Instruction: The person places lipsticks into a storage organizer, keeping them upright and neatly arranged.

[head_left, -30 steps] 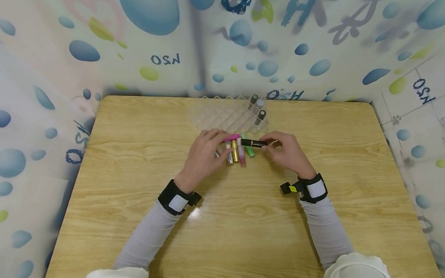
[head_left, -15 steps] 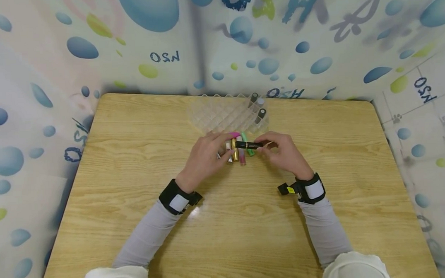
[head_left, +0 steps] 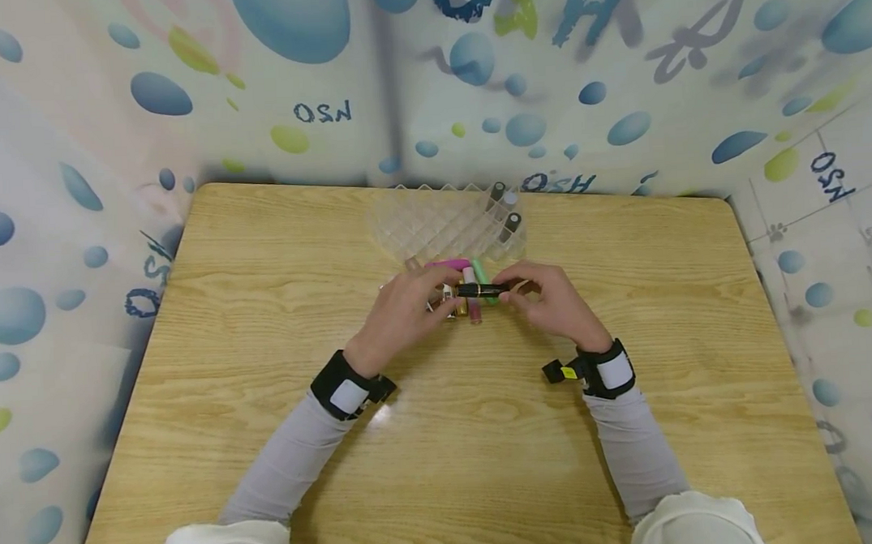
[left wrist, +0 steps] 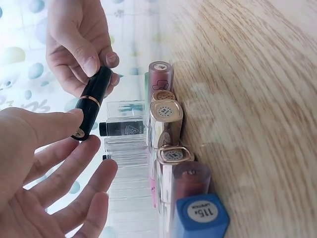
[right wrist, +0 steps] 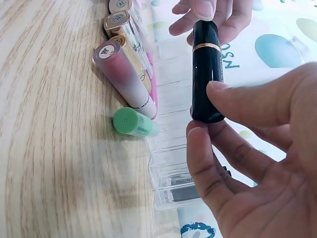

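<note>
A black lipstick tube with a thin gold band is held level between both hands, above a row of other lipsticks. My left hand pinches one end between thumb and fingertips; in the left wrist view its other fingers spread below. The opposite end is pinched by my right hand. Under the tube lie a pink-and-white lip gloss, a green tube, gold-capped lipsticks and a blue-ended lipstick. A magenta tube lies crosswise behind them, partly covered by the left hand.
Behind the lipsticks stands a clear organizer with diamond-shaped compartments. Several dark tubes stand in its right end. The wooden table backs onto a wall sheet printed with blue dots.
The right hand has carried the black lipstick tube leftward to the left hand. The left thumb and fingers now pinch its near end, while the right hand keeps its grip.
</note>
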Tool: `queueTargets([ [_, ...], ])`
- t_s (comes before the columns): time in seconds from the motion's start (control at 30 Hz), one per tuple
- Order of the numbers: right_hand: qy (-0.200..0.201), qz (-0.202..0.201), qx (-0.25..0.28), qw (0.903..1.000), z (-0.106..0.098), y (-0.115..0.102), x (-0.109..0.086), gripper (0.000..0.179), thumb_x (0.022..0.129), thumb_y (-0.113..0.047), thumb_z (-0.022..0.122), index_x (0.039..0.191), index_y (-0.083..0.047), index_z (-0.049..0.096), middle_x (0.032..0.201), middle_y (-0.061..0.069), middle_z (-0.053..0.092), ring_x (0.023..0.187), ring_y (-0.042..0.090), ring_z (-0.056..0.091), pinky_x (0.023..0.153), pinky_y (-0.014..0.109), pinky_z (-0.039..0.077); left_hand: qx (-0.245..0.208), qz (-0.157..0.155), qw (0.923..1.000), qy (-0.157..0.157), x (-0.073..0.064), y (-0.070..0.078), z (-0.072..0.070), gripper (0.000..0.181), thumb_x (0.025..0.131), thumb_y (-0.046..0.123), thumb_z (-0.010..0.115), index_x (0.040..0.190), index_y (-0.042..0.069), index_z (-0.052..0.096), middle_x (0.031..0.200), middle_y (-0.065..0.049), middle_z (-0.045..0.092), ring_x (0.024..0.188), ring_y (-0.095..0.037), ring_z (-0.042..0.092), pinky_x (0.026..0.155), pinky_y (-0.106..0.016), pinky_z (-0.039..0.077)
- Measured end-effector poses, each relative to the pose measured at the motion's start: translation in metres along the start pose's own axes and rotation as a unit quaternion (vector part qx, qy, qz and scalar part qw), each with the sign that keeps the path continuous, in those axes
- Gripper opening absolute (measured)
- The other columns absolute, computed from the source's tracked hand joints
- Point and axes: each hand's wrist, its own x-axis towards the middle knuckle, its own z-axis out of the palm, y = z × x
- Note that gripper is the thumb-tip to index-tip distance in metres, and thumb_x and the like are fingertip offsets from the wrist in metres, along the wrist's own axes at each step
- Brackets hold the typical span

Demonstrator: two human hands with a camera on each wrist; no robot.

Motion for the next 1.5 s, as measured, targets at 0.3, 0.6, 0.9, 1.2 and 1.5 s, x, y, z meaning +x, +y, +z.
queueTargets([
  [0.3,-0.010,-0.006,0.009,0.9999,0.002,0.000,0.001,0.022,0.095,-0.005,0.070,0.116,-0.006,0.076,0.116,0.010,0.074,0.103,0.024,0.069,0.086,0.043,0.060,0.003,0.005,1.0000,0.006,0.000,0.002,-0.002,0.021,0.095,0.027,0.073,0.113,0.015,0.074,0.114,-0.002,0.075,0.084,-0.019,0.074,0.064,-0.033,0.056],
  [0.6,-0.015,-0.015,0.003,0.9998,0.002,0.002,0.000,0.024,0.096,-0.010,0.070,0.119,-0.005,0.074,0.118,0.009,0.073,0.103,0.025,0.069,0.087,0.044,0.059,0.017,0.037,0.9988,0.028,-0.001,0.005,-0.002,0.021,0.095,0.026,0.073,0.112,0.014,0.074,0.108,-0.002,0.074,0.077,-0.019,0.069,0.062,-0.031,0.053],
  [0.9,-0.003,-0.063,-0.010,0.9979,0.007,-0.005,0.000,0.028,0.092,-0.008,0.075,0.119,-0.001,0.073,0.118,0.011,0.074,0.108,0.026,0.069,0.086,0.049,0.059,0.032,0.067,0.9961,0.048,-0.001,0.011,-0.001,0.023,0.094,0.029,0.074,0.110,0.013,0.076,0.105,-0.001,0.073,0.086,-0.016,0.066,0.067,-0.032,0.055],
  [1.2,0.016,-0.113,-0.016,0.9933,0.017,-0.020,0.002,0.036,0.085,-0.003,0.081,0.120,-0.010,0.076,0.116,0.005,0.075,0.103,0.018,0.069,0.082,0.048,0.060,0.026,0.086,0.9946,0.052,-0.001,0.015,-0.002,0.028,0.097,0.034,0.069,0.112,0.011,0.076,0.109,-0.003,0.074,0.096,-0.016,0.069,0.077,-0.033,0.058],
  [1.5,0.017,-0.123,-0.015,0.9921,0.022,-0.025,0.002,0.037,0.085,-0.005,0.081,0.121,-0.012,0.075,0.117,0.002,0.075,0.105,0.016,0.068,0.082,0.043,0.060,0.027,0.093,0.9936,0.057,-0.002,0.017,-0.002,0.028,0.097,0.036,0.070,0.111,0.012,0.077,0.106,-0.001,0.075,0.095,-0.015,0.069,0.077,-0.032,0.058],
])
